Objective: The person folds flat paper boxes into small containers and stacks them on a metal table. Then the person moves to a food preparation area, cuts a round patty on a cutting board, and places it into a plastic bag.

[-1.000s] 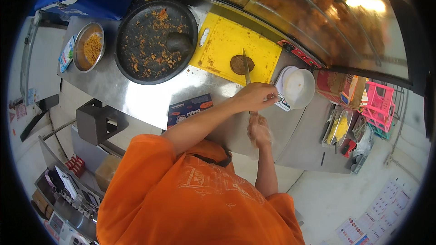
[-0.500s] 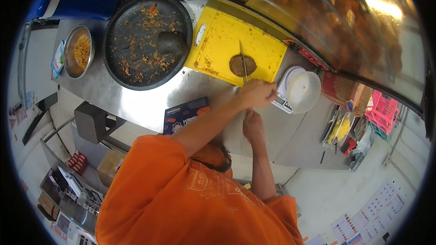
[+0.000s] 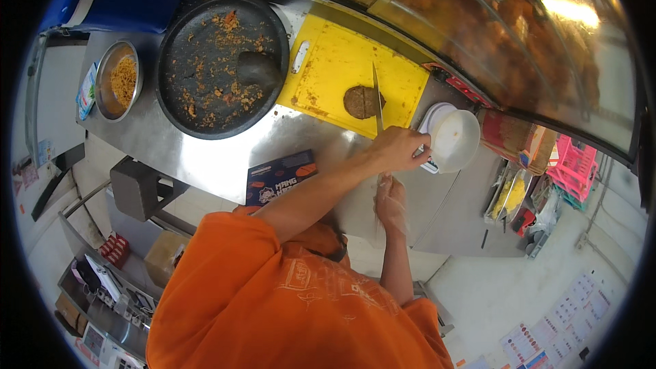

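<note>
A round brown patty (image 3: 354, 104) lies on the yellow cutting board (image 3: 335, 61), near the board's closest edge and toward its right end. A long knife (image 3: 378, 106) stands across the patty's right part, and what looks like a thin cut line runs beside the blade. The right hand (image 3: 391, 206), in a clear plastic glove, has its grip closed around the knife's handle, partly hidden below the crossing left wrist. The left hand (image 3: 400, 148) is curled above, just beside a white scale (image 3: 429, 121) and a translucent bowl (image 3: 468, 142); whether its grip has anything, I can't tell. Left of the board sits a broad dark mortar (image 3: 283, 55) with a pestle (image 3: 258, 68) and orange-brown scraps, then a steel bowl (image 3: 104, 85) of shredded food, all on the metal counter (image 3: 148, 131).
</note>
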The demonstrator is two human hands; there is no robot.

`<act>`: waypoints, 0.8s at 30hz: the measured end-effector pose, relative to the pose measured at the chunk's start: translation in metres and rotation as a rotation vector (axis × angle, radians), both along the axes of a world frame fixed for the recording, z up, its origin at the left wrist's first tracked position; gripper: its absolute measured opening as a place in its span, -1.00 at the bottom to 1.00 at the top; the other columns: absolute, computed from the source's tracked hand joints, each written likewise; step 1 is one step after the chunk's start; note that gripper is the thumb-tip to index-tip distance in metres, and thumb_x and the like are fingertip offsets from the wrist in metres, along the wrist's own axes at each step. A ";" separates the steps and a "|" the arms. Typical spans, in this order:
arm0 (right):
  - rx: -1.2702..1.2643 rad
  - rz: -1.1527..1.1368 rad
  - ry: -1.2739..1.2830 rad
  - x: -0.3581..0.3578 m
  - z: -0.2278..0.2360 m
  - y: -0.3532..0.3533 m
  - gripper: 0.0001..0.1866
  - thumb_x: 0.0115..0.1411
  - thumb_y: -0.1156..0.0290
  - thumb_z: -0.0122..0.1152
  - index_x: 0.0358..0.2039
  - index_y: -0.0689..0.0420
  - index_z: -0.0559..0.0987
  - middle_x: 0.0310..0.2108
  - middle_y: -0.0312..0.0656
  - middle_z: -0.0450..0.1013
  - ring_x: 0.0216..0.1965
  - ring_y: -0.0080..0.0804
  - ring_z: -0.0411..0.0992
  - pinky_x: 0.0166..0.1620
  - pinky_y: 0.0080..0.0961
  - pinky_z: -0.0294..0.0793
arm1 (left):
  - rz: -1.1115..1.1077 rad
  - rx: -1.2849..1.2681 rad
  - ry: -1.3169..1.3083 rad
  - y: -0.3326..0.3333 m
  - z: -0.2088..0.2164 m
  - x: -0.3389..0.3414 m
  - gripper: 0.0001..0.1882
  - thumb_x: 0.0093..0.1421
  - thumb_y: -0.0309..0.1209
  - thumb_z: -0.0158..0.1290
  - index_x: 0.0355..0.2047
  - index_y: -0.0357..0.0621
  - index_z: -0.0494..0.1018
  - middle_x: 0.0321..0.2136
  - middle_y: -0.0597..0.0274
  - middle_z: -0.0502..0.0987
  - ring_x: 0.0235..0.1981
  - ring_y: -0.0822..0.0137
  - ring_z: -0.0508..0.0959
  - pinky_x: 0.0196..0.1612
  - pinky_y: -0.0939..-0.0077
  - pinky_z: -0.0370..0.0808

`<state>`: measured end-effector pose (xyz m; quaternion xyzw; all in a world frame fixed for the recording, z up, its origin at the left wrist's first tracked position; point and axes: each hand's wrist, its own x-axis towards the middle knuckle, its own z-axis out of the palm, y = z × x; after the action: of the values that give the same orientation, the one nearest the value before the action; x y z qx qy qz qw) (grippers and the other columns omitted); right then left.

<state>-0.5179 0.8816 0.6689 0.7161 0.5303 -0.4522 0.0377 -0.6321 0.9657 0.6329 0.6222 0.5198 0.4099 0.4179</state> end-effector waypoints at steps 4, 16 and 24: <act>-0.056 0.052 -0.068 0.009 0.012 0.007 -0.40 0.50 0.04 -0.28 -0.18 0.34 0.57 -0.30 0.31 0.52 -0.19 0.34 0.46 -0.10 0.02 0.39 | -0.087 -0.107 0.030 0.002 -0.001 0.009 -0.83 0.18 -0.24 0.15 -0.36 -0.05 0.54 -0.50 0.16 0.64 -0.44 0.04 0.65 -0.37 0.13 0.57; 0.034 0.116 -0.194 0.018 -0.002 0.013 -0.39 0.49 0.00 -0.32 -0.26 0.30 0.54 -0.28 0.35 0.51 -0.16 0.39 0.45 -0.10 0.13 0.39 | 0.407 -0.285 0.311 -0.030 -0.027 -0.086 -0.01 -0.03 -0.34 0.42 0.35 -0.19 0.11 0.21 -0.20 0.25 0.22 -0.21 0.30 0.28 0.04 0.33; 0.095 0.132 -0.245 -0.002 0.005 0.006 -0.39 0.48 -0.04 -0.27 -0.28 0.26 0.55 -0.33 0.38 0.50 -0.19 0.42 0.46 -0.12 0.21 0.37 | 0.287 -0.344 0.392 -0.025 -0.056 -0.096 -0.02 -0.03 -0.43 0.41 0.35 -0.25 0.14 0.20 -0.13 0.23 0.20 -0.11 0.31 0.29 0.15 0.37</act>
<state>-0.5201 0.8874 0.6739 0.7304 0.5886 -0.3324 0.0979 -0.7276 0.9408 0.5771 0.5294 0.7352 0.2428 0.3466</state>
